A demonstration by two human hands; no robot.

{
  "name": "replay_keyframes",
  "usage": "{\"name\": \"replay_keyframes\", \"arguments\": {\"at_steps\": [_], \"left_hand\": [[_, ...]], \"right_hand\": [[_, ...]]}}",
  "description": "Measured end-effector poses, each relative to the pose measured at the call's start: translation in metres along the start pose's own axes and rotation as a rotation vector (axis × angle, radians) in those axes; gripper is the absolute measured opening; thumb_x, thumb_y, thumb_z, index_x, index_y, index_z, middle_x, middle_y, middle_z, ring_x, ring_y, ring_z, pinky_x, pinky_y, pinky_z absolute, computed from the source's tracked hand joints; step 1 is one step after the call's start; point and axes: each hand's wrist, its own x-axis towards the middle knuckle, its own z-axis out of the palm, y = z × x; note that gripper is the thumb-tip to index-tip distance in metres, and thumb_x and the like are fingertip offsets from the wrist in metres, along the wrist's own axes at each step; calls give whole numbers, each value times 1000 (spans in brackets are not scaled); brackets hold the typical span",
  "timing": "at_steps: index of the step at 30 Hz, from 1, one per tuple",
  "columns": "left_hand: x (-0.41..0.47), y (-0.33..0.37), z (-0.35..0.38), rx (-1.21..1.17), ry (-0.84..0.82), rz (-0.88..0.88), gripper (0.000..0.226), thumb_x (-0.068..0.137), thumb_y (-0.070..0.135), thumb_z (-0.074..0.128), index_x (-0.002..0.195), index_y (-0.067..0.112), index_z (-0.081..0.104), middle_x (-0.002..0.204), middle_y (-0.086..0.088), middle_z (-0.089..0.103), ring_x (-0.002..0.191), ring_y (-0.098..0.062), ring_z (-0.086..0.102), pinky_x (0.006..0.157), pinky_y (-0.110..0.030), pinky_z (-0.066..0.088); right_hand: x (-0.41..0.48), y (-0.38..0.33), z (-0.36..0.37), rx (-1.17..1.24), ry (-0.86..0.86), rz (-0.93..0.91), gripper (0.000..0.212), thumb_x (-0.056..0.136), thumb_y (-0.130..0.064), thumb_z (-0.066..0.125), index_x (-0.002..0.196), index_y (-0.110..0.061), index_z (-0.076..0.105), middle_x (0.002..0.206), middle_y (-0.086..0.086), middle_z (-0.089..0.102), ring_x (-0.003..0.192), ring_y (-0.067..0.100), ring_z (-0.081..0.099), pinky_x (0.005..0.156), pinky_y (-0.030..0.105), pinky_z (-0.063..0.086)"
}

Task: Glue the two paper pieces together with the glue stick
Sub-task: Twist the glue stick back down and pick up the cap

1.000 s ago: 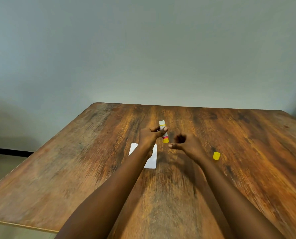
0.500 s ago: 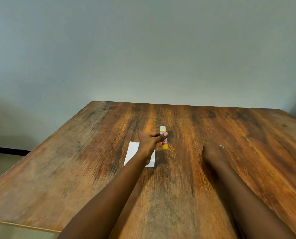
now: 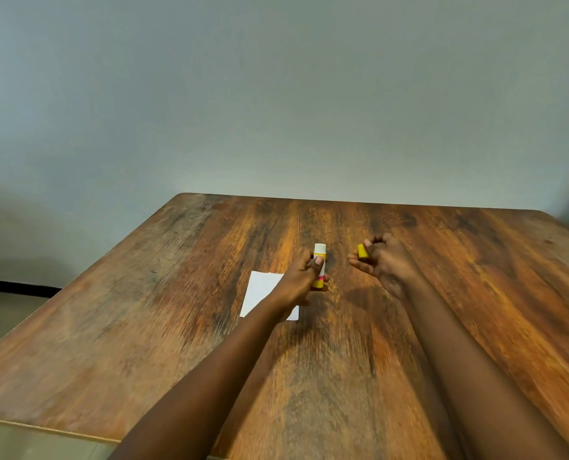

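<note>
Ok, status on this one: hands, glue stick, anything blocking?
Left hand grips glue stick, uncapped. Right hand pinches yellow cap. White paper flat on table, nothing blocking.

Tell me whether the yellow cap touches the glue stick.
Apart. The head view shows bare table between the yellow cap and the glue stick.

Soft, even, rather dim light fills the room, the grey wall (image 3: 276,94) darkening toward its corners. Faint diffuse shadows lie on the bench (image 3: 110,327) beneath the left hand (image 3: 301,277) and right hand (image 3: 387,260). Motion blur smears the near wood grain and forearms (image 3: 210,376); wide-angle distortion bows the bench's edges.
</note>
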Motion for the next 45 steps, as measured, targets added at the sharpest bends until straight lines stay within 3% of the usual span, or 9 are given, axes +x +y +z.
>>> {"name": "replay_keyframes", "arguments": {"at_steps": [4,7,11,18,28,36,40,45], "left_hand": [[-1,-1,-1,-39,-36,26,38,101,33,32,134,16,37,94,-4,51,75,-11,56,70,-29,50],[1,-2,1,-71,-44,20,35,102,26,32,129,5,39,84,-2,46,68,-10,50,67,-24,47],[0,-3,1,-61,-58,19,21,102,23,31,112,10,44,81,0,44,66,-9,44,66,-22,44],[0,-3,-1,31,-54,41,19,102,24,31,101,15,48,76,2,43,62,-9,39,60,-21,37],[1,5,-1,200,20,82,23,101,28,33,95,12,49,72,2,45,61,-9,37,58,-22,33],[2,12,6,184,63,92,31,102,27,32,75,23,47,69,2,45,58,-9,37,54,-20,32],[-2,8,7,192,45,79,31,102,27,31,74,24,46,68,2,44,57,-9,36,51,-18,30],[-2,9,7,180,43,84,32,102,27,30,74,24,46,68,3,43,56,-8,36,49,-17,29]], "right_hand": [[-3,1,14,138,-71,-74,19,89,1,54,91,-17,57,97,9,63,85,15,61,65,25,54],[-4,7,22,245,-87,-89,19,87,6,53,94,-8,63,91,6,63,83,15,60,64,20,57],[-5,11,27,132,-58,-131,27,85,8,55,111,7,60,90,7,64,84,16,63,69,22,59],[-12,1,30,-47,-171,-179,25,86,8,54,111,9,61,93,11,65,83,16,64,74,26,58],[-17,-12,28,-292,-168,-269,23,83,11,57,105,10,63,101,11,64,89,23,64,57,12,54],[-16,-21,28,-448,-159,-316,21,82,11,58,103,10,65,105,18,66,91,26,65,70,25,58],[-18,-17,28,-541,-145,-320,21,82,12,59,101,7,68,97,13,65,85,22,65,57,14,55],[-19,-15,30,-536,-155,-297,21,83,10,59,101,6,67,99,17,66,89,25,66,62,18,56]]}}
